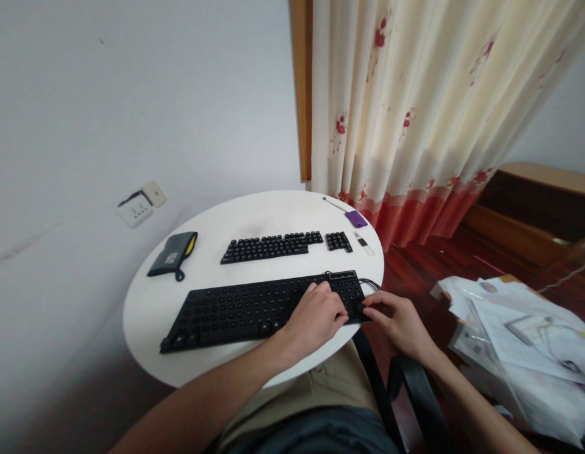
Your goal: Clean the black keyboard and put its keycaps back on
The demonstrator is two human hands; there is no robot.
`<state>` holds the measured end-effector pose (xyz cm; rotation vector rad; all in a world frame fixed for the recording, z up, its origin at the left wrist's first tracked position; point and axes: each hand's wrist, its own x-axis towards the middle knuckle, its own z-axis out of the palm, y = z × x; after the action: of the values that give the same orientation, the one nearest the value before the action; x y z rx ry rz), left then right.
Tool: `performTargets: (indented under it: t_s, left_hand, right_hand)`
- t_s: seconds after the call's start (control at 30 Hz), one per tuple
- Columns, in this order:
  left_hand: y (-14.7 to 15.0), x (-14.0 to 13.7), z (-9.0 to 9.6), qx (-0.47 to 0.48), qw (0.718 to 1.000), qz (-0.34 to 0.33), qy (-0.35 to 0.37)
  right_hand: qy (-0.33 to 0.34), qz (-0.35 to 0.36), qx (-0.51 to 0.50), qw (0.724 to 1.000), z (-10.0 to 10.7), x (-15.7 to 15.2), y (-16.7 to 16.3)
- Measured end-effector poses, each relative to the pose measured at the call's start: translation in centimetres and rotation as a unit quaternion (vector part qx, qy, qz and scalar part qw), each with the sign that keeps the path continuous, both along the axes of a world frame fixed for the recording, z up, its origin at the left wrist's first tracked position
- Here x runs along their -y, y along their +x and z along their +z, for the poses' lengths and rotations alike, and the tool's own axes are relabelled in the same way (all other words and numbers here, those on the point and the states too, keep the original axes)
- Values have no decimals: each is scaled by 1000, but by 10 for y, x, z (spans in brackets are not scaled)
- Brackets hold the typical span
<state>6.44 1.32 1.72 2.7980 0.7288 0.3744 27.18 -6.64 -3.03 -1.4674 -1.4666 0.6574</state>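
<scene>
A black keyboard (245, 309) with most of its keycaps off lies across the near half of the round white table. My left hand (319, 315) rests on its right part, fingers curled down against it and partly hidden. At the keyboard's right end, my right hand (399, 320) is closed in a pinch of thumb and forefinger on a small dark keycap (361, 308). Behind the keyboard, loose black keycaps (268, 247) lie in rows, with a smaller block of number-pad keycaps (338, 241) to their right.
A grey pouch (173, 253) with a yellow inside lies at the table's left. Toward the back right are a purple cloth (355, 219), a thin brush (334, 203) and a small wire puller (363, 242). Papers and plastic bags (514, 340) are heaped at the right.
</scene>
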Motion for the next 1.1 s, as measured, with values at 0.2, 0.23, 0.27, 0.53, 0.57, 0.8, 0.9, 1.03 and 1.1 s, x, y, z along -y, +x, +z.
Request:
performTargets:
  t_s: [0.2,0.23,0.27,0.53,0.57,0.8,0.9,1.03,1.1]
  left_hand:
    - [0,5,0,-11,999,-22,45]
    - [0,5,0,-13,999,-25,47]
    - [0,5,-1,-14,998,-27,48]
    - [0,4,-8,-4,998,-24,49]
    - [0,4,-8,-6,998,-24,50]
    - [0,6,-6,-13,998,-23,63]
    - [-1,7,-4,-22,996,-32,78]
    - [0,12,-3,-35,992,-35,119]
    - [0,15,-4,-41,989,-35,137]
  right_hand:
    - [50,43,55,996,-2,2,-1]
    - [56,49,66,995,-2,2,-1]
    - [63,54,77,994,-2,2,-2]
    - [140,73,193,968,3,1,-7]
    - [148,78,210,963,4,1,-7]
    - [166,113,306,931,9,1,-10]
    - [176,98,319,926,5,3,-11]
    - [197,63,316,926,-4,6,-13]
    - [206,48,306,928,-7,8,-14]
